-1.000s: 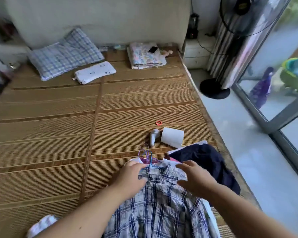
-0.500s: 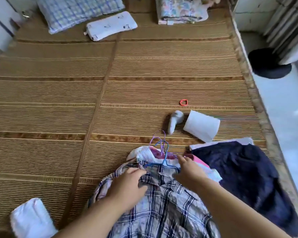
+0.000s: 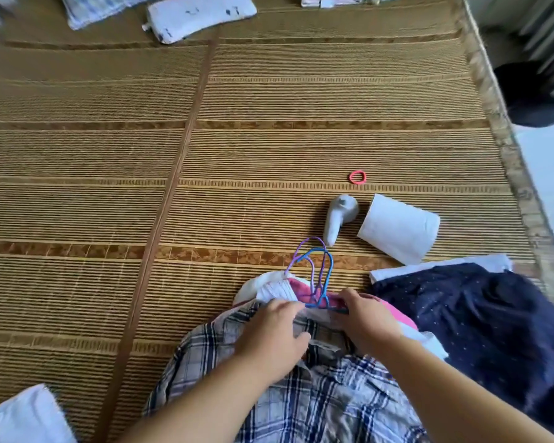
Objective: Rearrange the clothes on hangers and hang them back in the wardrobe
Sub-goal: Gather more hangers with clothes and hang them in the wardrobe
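Note:
A plaid shirt [image 3: 317,401] lies on top of a pile of clothes at the near edge of the bamboo mat. Blue and purple wire hangers [image 3: 317,270] stick out from under its collar, over pink and white garments [image 3: 279,287]. My left hand [image 3: 272,340] grips the collar on the left side. My right hand [image 3: 368,321] grips the collar on the right, next to the blue hanger's base. A dark navy dotted garment [image 3: 480,324] lies to the right of the pile.
A white paper roll [image 3: 398,228], a small white handheld device [image 3: 338,217] and a red hair tie [image 3: 357,177] lie beyond the pile. A white cloth [image 3: 26,417] sits at the near left. Pillows [image 3: 199,16] lie at the far end, a fan base [image 3: 534,94] on the floor at right.
The view has tilted down and closer to the pile. Both hands have closed onto the shirt's collar and drawn it back, baring more of the hangers and the garments under them.

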The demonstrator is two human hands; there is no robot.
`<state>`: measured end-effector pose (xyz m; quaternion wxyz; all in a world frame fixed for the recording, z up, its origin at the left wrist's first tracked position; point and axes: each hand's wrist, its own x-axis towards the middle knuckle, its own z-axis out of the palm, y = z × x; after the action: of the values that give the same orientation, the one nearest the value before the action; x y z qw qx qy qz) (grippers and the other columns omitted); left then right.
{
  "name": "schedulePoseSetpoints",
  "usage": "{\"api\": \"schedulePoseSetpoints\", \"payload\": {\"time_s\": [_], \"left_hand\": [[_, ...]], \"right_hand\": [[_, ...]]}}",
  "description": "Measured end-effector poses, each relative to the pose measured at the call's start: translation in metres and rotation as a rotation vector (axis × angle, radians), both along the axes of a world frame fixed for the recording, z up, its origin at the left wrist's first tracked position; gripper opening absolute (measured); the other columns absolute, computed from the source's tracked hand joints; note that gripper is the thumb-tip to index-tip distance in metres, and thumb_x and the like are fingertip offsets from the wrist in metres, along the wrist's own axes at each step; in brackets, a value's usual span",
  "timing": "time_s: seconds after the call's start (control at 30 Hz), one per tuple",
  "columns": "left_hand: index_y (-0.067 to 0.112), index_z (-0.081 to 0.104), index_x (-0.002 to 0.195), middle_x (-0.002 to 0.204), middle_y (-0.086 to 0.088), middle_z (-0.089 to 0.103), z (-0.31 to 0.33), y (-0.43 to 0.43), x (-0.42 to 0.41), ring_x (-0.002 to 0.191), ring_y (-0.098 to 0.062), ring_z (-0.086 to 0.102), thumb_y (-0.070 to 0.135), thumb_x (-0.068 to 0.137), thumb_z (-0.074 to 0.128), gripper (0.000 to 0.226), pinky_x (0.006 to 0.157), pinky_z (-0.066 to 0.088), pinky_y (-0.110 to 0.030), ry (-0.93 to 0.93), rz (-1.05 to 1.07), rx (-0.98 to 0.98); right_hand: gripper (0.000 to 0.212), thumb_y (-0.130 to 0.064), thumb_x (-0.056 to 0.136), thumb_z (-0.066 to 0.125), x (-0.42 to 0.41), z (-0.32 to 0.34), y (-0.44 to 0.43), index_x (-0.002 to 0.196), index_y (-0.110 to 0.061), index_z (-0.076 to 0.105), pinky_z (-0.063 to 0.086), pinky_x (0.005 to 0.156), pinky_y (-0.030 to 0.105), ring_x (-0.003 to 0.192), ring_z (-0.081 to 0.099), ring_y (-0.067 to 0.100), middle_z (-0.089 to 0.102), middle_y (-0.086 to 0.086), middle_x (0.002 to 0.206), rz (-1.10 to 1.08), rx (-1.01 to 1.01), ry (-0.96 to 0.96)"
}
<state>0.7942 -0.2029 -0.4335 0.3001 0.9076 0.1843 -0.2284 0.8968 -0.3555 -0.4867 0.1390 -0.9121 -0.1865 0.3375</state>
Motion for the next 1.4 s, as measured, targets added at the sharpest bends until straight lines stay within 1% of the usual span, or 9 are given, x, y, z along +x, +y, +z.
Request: {"api": "schedulePoseSetpoints", "payload": {"time_s": [0.2, 0.3, 0.4, 0.53, 0.67, 0.83, 1.0, 1.2, 1.4], "left_hand": [[0.021, 0.048, 0.133, 0.136, 0.005, 0.048, 0.017, -0.018, 0.023, 0.127, -0.015, 0.04, 0.044, 0.088, 0.055, 0.051, 0.103, 0.033, -0.027, -0.177, 0.164, 0.047], [0.024, 0.058, 0.119, 0.113, 0.002, 0.065, 0.021, -0.031, 0.028, 0.107, -0.019, 0.058, 0.038, 0.092, 0.051, 0.031, 0.087, 0.042, -0.026, -0.146, 0.208, -0.126], [0.029, 0.056, 0.095, 0.089, -0.002, 0.069, 0.02, -0.036, 0.025, 0.087, -0.025, 0.062, 0.031, 0.098, 0.042, 0.014, 0.075, 0.047, -0.033, -0.148, 0.279, -0.148], [0.034, 0.049, 0.091, 0.074, 0.006, 0.065, 0.017, -0.033, 0.017, 0.067, -0.005, 0.057, 0.026, 0.099, 0.041, 0.014, 0.064, 0.043, -0.021, -0.141, 0.375, -0.226], [0.035, 0.05, 0.096, 0.077, 0.008, 0.066, 0.019, -0.03, 0.003, 0.045, 0.002, 0.044, 0.025, 0.099, 0.039, 0.015, 0.048, 0.03, -0.014, -0.125, 0.366, -0.234], [0.039, 0.05, 0.095, 0.074, 0.012, 0.065, 0.03, -0.025, -0.013, 0.062, 0.001, 0.054, 0.025, 0.099, 0.041, 0.017, 0.056, 0.039, -0.014, -0.096, 0.353, -0.29], [0.039, 0.048, 0.116, 0.078, 0.002, 0.07, 0.058, -0.021, -0.028, 0.074, -0.004, 0.063, 0.019, 0.092, 0.053, 0.032, 0.07, 0.048, -0.022, -0.165, 0.535, -0.362], [0.03, 0.06, 0.111, 0.097, 0.011, 0.068, 0.115, -0.031, -0.047, 0.094, -0.008, 0.064, 0.021, 0.091, 0.055, 0.023, 0.077, 0.046, -0.014, -0.192, 0.641, -0.388], [0.032, 0.066, 0.105, 0.089, 0.016, 0.065, 0.2, -0.048, -0.08, 0.081, 0.002, 0.058, 0.029, 0.093, 0.053, 0.019, 0.057, 0.033, -0.002, -0.292, 0.579, -0.261]], "right_hand": [[0.029, -0.044, 0.081, 0.065, -0.015, 0.037, -0.006, 0.103, -0.025, 0.059, 0.049, 0.075, 0.028, 0.088, 0.063, 0.014, 0.068, -0.006, 0.094, 0.06, 0.182, 0.113], [0.012, -0.037, 0.083, 0.065, -0.014, 0.06, -0.009, 0.09, -0.027, 0.064, 0.046, 0.074, 0.022, 0.074, 0.055, -0.001, 0.066, -0.012, 0.08, 0.201, 0.226, 0.293], [0.025, -0.027, 0.087, 0.059, 0.007, 0.064, -0.005, 0.064, -0.019, 0.064, 0.042, 0.068, 0.029, 0.065, 0.048, 0.008, 0.055, -0.006, 0.061, -0.022, 0.278, 0.395], [0.028, -0.02, 0.096, 0.04, 0.02, 0.019, 0.009, 0.112, -0.023, 0.063, 0.047, 0.077, 0.032, 0.091, 0.061, 0.02, 0.067, 0.002, 0.106, 0.019, 0.07, 0.193], [0.025, -0.024, 0.097, 0.039, 0.005, -0.012, 0.009, 0.113, -0.017, 0.056, 0.043, 0.077, 0.032, 0.088, 0.055, 0.021, 0.059, 0.003, 0.098, 0.066, -0.048, 0.26], [0.017, -0.032, 0.084, 0.062, -0.007, 0.012, -0.003, 0.084, -0.017, 0.068, 0.045, 0.066, 0.023, 0.072, 0.057, 0.011, 0.068, -0.003, 0.084, -0.093, 0.129, 0.346], [0.03, -0.039, 0.089, 0.056, -0.017, 0.065, -0.015, 0.065, -0.023, 0.063, 0.041, 0.056, 0.024, 0.059, 0.051, 0.011, 0.059, -0.006, 0.061, -0.136, 0.147, 0.318], [0.028, -0.037, 0.088, 0.053, -0.058, 0.139, -0.018, 0.092, -0.013, 0.067, 0.042, 0.063, 0.027, 0.082, 0.061, 0.022, 0.068, 0.001, 0.088, 0.003, 0.08, 0.007], [0.03, -0.034, 0.082, 0.057, -0.105, 0.211, -0.033, 0.071, -0.006, 0.06, 0.036, 0.055, 0.032, 0.059, 0.044, 0.02, 0.058, 0.008, 0.065, -0.1, 0.205, -0.001]]}}
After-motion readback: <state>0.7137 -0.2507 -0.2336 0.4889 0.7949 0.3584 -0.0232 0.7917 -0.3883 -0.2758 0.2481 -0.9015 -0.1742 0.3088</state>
